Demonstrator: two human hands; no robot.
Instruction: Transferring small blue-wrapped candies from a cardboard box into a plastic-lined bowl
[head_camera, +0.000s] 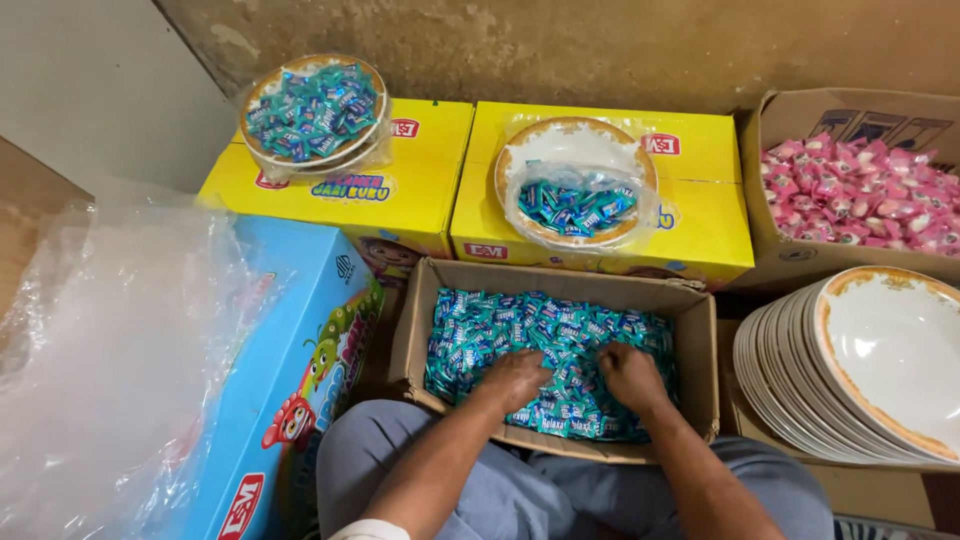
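Both hands dig into teal-wrapped candies (560, 345) filling an open cardboard box (700, 360) at the person's knees: left hand (515, 380) and right hand (632, 378), fingers curled into the sweets. Beyond, two candy-filled plates (575, 180) sit on yellow boxes (700, 190)

Soft, even light fills the frame, fairly bright, with no hard shadows. Glare whitens the crumpled clear plastic sheet (110, 340) at the left and glints on the stacked white gold-rimmed plates (880, 350) at the right. Focus is sharp at centre; edges bow slightly outward.
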